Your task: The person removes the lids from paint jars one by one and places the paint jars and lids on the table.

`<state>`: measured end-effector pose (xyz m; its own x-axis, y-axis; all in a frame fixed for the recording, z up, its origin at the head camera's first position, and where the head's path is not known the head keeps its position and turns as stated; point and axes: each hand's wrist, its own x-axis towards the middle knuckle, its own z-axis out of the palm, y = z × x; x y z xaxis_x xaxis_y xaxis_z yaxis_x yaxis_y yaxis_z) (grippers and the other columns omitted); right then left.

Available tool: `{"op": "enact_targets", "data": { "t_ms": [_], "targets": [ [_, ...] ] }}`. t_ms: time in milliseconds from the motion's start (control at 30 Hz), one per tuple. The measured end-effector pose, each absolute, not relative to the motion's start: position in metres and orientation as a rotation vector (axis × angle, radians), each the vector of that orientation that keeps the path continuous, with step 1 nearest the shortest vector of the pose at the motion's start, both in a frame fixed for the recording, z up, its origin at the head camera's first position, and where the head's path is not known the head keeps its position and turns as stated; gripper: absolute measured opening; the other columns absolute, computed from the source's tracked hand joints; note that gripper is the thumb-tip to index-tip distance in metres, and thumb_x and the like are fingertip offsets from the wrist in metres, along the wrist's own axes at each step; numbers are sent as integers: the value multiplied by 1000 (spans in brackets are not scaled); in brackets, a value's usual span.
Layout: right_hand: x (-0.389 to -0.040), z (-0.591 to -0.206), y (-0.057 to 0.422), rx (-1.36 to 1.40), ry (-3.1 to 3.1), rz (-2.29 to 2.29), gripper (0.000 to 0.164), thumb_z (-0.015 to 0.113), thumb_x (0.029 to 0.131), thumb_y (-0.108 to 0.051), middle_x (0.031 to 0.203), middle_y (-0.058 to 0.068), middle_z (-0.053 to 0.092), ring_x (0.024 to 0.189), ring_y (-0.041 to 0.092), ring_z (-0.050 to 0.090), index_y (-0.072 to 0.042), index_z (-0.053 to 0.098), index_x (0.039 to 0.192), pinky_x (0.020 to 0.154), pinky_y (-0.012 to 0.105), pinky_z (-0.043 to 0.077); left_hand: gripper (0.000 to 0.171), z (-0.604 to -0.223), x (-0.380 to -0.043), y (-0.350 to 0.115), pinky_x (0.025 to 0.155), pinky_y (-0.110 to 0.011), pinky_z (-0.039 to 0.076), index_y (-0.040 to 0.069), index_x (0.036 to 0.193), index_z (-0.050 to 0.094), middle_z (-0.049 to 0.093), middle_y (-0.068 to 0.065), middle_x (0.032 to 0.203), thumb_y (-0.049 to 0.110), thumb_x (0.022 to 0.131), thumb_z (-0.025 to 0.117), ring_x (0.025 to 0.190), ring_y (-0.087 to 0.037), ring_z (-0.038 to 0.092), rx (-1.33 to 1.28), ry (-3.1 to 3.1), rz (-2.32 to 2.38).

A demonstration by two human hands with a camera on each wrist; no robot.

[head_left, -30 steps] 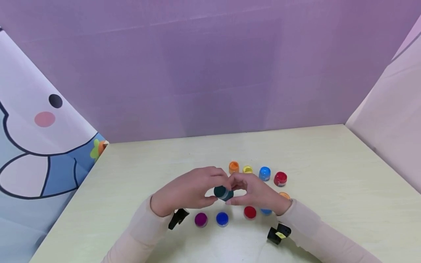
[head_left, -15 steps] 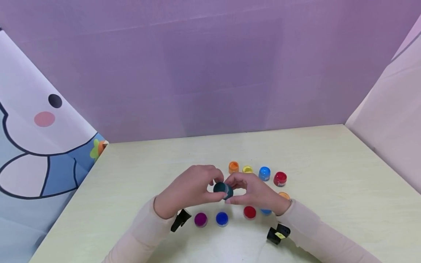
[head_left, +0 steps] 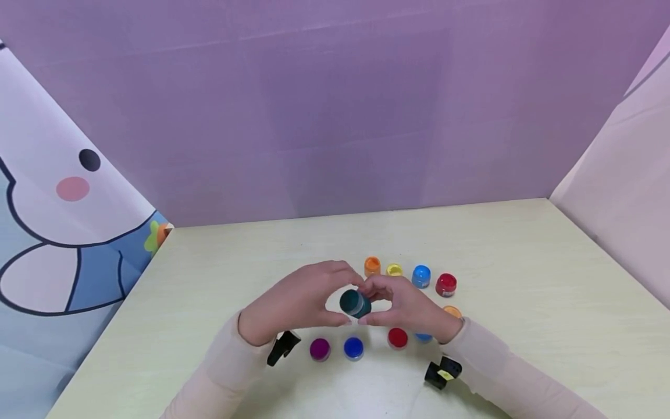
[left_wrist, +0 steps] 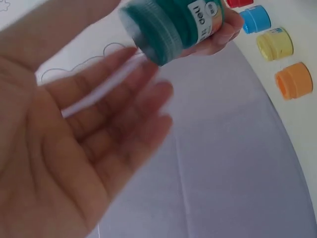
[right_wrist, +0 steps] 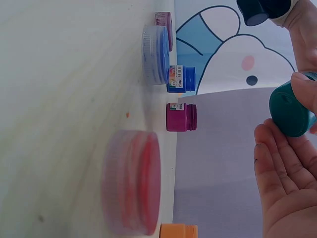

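A teal-green paint jar (head_left: 356,304) is held sideways above the table, its ridged clear-edged lid end facing left. My right hand (head_left: 398,302) grips the jar's base end between thumb and fingers; the jar's round bottom shows in the right wrist view. Around the lid end, my left hand (head_left: 309,297) is spread, with thumb and fingers standing off from the lid. In the left wrist view, the left fingers (left_wrist: 119,119) are extended beside the lid, and the label on the jar (left_wrist: 183,25) shows.
Behind the hands stand small paint jars: orange (head_left: 372,266), yellow (head_left: 394,270), light blue (head_left: 421,277) and red (head_left: 446,285). Nearer lie round lids, among them purple (head_left: 320,350), blue (head_left: 353,349) and red (head_left: 398,338). A purple wall (head_left: 361,116) rises behind the table.
The left thumb and fingers shifted about the lid, the thumb reaching across it half a second ago, and have now drawn back from it. The right hand keeps its hold on the jar.
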<state>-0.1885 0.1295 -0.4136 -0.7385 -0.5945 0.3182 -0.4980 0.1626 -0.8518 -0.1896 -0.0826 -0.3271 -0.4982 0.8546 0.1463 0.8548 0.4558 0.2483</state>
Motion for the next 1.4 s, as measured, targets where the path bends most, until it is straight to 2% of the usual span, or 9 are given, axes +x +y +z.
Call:
{"op": "enact_targets", "data": {
  "t_ms": [167,300,467,633,833,1000,1400],
  "targets": [
    [-188,-414,130,-1074,2294,-1653,30,72,77,-18,97,-2,61,90,16,59,-13,56,102,83,42,46,39,-327,-190,-84,84,-16,40,12,105,57,55,4,103,1,71,71,94,-7,50,-1770,-2526,-455],
    [-188,-413,129,-1062,2283,-1658,30,72,77,-19,97,-3,61,90,16,59,-15,56,102,84,40,46,35,-327,-190,-84,82,-15,40,12,100,57,54,4,100,-4,70,69,91,-8,50,-1801,-2480,-478],
    [-188,-412,129,-1071,2275,-1666,32,72,77,-19,97,-3,61,90,16,59,-16,56,104,83,39,47,32,-327,-191,-84,80,-15,40,13,101,58,55,5,98,7,73,72,87,-6,51,-1769,-2501,-499],
    [-188,-411,128,-1058,2307,-1652,32,73,76,-20,98,-5,61,91,15,58,-17,57,105,83,37,46,27,-326,-190,-86,74,-15,42,14,104,60,57,7,94,17,79,68,81,-3,51,-1663,-2560,-536],
    [-185,-407,128,-1033,2354,-1639,31,72,77,-18,98,-3,60,90,15,58,-15,57,104,84,36,46,19,-321,-189,-88,69,-17,43,16,97,60,56,11,88,25,81,65,76,-2,49,-1494,-2616,-516],
    [-189,-411,130,-1052,2362,-1649,30,72,77,-21,98,-4,61,89,14,59,-17,57,103,83,35,47,18,-318,-190,-90,67,-18,44,17,95,60,55,12,88,27,81,65,78,-2,51,-1399,-2592,-516],
    [-191,-403,136,-1013,2285,-1745,34,70,78,-10,99,4,60,91,19,58,-9,55,108,83,39,47,27,-317,-192,-96,61,-19,45,12,100,60,55,6,88,25,78,69,72,-9,51,-1201,-2745,-429]
  ]
}}
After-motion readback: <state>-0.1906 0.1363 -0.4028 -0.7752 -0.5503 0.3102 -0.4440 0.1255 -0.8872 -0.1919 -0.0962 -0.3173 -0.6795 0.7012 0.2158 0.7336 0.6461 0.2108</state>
